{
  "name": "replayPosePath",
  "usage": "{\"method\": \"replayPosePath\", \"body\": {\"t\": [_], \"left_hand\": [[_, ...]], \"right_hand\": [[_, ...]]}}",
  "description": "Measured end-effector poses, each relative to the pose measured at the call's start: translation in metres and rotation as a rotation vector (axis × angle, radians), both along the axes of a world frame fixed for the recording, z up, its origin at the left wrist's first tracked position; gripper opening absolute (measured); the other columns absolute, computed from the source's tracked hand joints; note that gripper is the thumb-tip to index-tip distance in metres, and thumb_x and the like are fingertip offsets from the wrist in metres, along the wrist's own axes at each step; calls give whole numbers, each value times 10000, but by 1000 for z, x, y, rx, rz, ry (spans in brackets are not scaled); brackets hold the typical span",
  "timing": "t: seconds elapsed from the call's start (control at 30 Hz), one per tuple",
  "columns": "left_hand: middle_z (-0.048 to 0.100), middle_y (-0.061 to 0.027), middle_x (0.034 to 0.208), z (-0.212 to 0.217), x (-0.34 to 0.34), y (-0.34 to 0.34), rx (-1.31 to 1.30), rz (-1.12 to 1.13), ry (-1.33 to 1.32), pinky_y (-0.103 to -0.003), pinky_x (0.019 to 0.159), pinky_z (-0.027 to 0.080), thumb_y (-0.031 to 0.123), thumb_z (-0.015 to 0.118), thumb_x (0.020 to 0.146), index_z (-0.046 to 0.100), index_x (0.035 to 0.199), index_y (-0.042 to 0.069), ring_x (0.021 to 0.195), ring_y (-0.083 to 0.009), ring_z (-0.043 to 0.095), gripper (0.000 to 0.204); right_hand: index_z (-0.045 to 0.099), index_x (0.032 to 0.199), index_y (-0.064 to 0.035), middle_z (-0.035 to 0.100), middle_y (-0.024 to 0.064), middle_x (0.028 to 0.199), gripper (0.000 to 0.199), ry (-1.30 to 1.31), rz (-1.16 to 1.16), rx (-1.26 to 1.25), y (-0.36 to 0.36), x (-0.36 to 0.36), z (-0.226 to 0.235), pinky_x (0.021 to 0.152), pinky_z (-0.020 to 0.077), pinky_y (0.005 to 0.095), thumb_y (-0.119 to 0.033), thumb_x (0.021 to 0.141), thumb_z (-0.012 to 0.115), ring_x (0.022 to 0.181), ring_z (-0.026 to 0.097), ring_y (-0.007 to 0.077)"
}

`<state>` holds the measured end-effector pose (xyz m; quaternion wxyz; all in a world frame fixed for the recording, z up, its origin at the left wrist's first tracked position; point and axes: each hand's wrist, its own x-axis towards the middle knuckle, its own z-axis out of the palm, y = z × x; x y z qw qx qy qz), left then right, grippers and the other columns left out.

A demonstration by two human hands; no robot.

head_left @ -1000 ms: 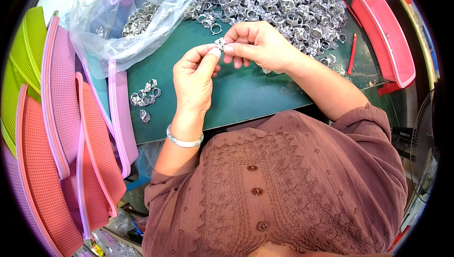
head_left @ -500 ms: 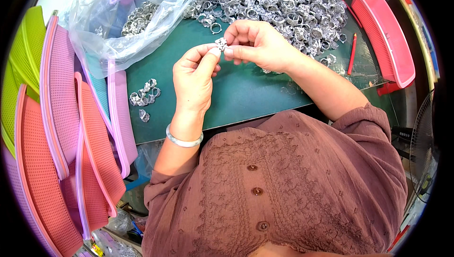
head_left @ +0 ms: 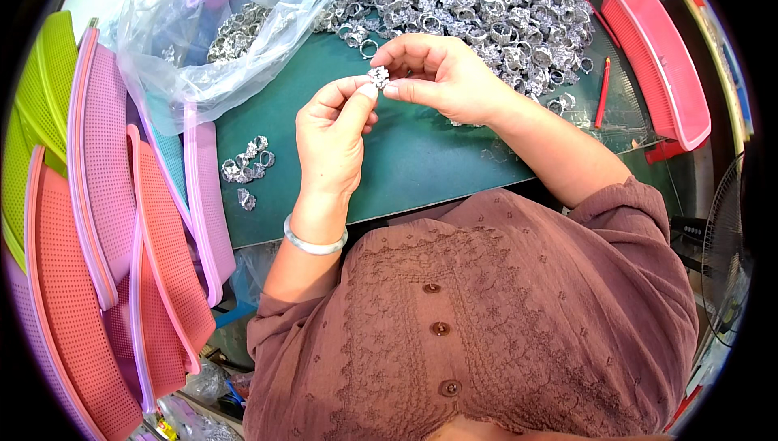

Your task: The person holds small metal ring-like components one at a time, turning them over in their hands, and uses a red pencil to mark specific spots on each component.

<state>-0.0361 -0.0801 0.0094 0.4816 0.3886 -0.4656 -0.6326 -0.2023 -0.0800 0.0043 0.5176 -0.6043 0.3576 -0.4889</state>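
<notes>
My left hand (head_left: 334, 129) pinches a silver-coloured ring (head_left: 378, 77) with a knobbly, ornate head between thumb and forefinger. From the other side my right hand (head_left: 438, 76) curls around the same ring, its thumb tip against the ring's edge and its forefinger bent just above. The ring's band is mostly hidden by the fingers. Beyond my hands lies a large heap of similar rings (head_left: 478, 3) on the green tabletop (head_left: 405, 173). Left of my left hand sits a small group of rings (head_left: 250, 161), with one ring (head_left: 246, 199) apart from it.
A clear plastic bag (head_left: 267, 60) holding more rings stands at the back left. Stacked purple, orange and green perforated baskets (head_left: 105, 165) line the left side. At the right are a pink basket (head_left: 656, 60) and a red pencil (head_left: 603, 92). A fan (head_left: 724, 238) stands beyond.
My right forefinger has shifted slightly left and away from the ring's head, and the right thumb has moved a little. My left hand stays in place with the ring.
</notes>
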Motion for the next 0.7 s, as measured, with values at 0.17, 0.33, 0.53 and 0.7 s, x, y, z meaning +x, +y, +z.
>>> {"method": "replayPosePath", "body": {"t": [0.17,0.33,0.53,0.7], "left_hand": [[577,2,694,1,-1,1,-6,5,0,-168,525,374,64,593,796,619,857,20,571,-47,486,80],[577,2,693,2,-1,1,-11,1,0,-169,529,376,63,593,797,619,859,19,573,-48,488,80],[574,-2,691,2,-1,2,-10,0,11,-172,533,380,64,594,797,615,866,16,577,-54,492,86],[574,-5,695,1,0,2,-11,0,12,-173,533,381,63,594,797,613,870,15,577,-56,493,90]], "right_hand": [[543,1009,-8,592,37,913,227,-25,32,-14,0,-1,1,783,461,238,-18,788,593,850,559,93],[549,996,-5,594,37,905,223,-5,21,-33,0,-1,3,777,461,237,-18,780,602,843,560,94],[551,991,-4,594,38,902,225,19,14,-39,1,-2,4,774,460,237,-21,775,608,839,559,95],[554,988,-5,594,38,899,225,22,9,-42,0,-2,2,771,460,238,-21,772,613,835,559,94]]}}
